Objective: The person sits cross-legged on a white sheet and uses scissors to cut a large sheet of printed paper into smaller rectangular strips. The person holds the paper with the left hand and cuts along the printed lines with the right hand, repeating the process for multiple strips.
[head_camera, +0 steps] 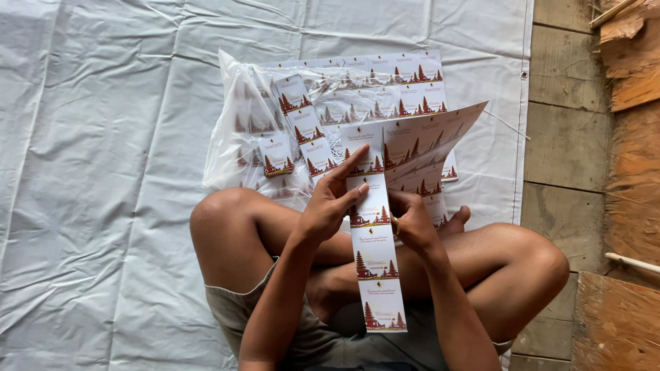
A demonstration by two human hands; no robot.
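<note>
My left hand [331, 200] and my right hand [412, 221] both grip a printed sheet of white labels [419, 141] with red temple and tree pictures. One long strip of labels [377, 271] hangs down from the sheet between my hands, over my crossed legs. My left fingers press on the strip's upper part; my right hand holds the sheet just beside it. Behind the sheet lies a clear plastic bag [237, 137] stuffed with more label sheets and a loose strip [302, 127].
I sit cross-legged on a white plastic tarp [103, 172] that covers the floor. Bare grey wooden floorboards [564, 137] run along the right, with rough brown wood pieces [636, 62] at the far right edge.
</note>
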